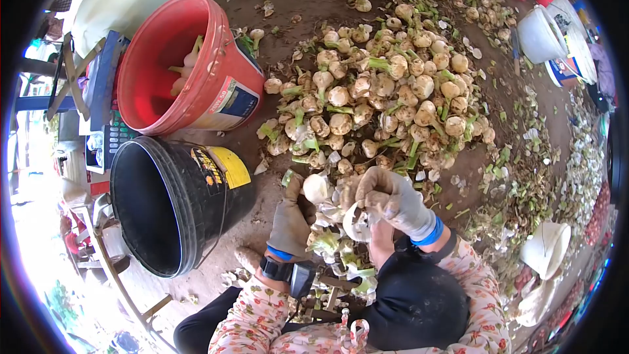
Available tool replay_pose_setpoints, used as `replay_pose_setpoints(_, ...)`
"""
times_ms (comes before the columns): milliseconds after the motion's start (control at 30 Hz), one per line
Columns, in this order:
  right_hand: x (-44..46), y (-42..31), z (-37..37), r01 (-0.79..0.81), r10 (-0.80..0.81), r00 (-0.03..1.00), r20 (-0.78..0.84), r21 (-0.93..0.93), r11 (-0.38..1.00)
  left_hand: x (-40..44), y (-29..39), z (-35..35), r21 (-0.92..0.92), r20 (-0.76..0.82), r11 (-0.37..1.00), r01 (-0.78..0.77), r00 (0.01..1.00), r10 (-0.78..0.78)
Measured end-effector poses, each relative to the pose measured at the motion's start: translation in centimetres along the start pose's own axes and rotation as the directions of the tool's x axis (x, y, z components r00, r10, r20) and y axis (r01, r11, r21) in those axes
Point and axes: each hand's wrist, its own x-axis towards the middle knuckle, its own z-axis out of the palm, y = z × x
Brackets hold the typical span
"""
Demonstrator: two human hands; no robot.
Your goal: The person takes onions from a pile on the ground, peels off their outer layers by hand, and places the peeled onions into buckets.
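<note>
1. Here we are above the ground (288,12), our left hand (288,226) gloved and closed around a pale bulb (316,188), its rounded white side showing beyond the fingers.
2. Just beside it, our right hand (396,203), gloved too, has thumb and forefinger brought together in a pinch on a white strip of peel (357,224), which curves below the fingertips; the fingertips' exact contact is too small to tell.
3. So there's our bulb, right in front of us, at the near edge of the big heap of bulbs (406,95), many of them brown-flecked, some with green stems.
4. Below the hands, we've got leafy scraps (324,242) lying between our legs, close to our dark-clothed knee (419,301).
5. Over on our left, the red bucket (213,46) leans with its mouth towards us, and we can see a few stemmed bulbs (190,65) inside.
6. Right next to it, the black bucket (200,206) lies tipped, a yellow label (229,167) on its side.
7. Up beyond the red one, a pale sack (134,0) bulges.
8. Away to our right, loose peelings (524,170) cover the floor, with a white container (546,249) among them and white buckets (540,34) farther off.
</note>
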Motion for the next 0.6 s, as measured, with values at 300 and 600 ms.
replay_pose_setpoints(300,-1.1,3.9,-6.9,-0.367,0.416,0.816,-0.400,-0.916,-0.161,-8.1,9.5,-3.7,-0.835,0.385,0.550,-0.026,0.686,0.617)
replay_pose_setpoints(600,0.5,7.3,-16.9,-0.573,-0.144,0.820,-0.554,-0.795,-0.201,-5.3,3.6,0.0,-0.014,0.346,0.962,-0.273,0.901,0.261)
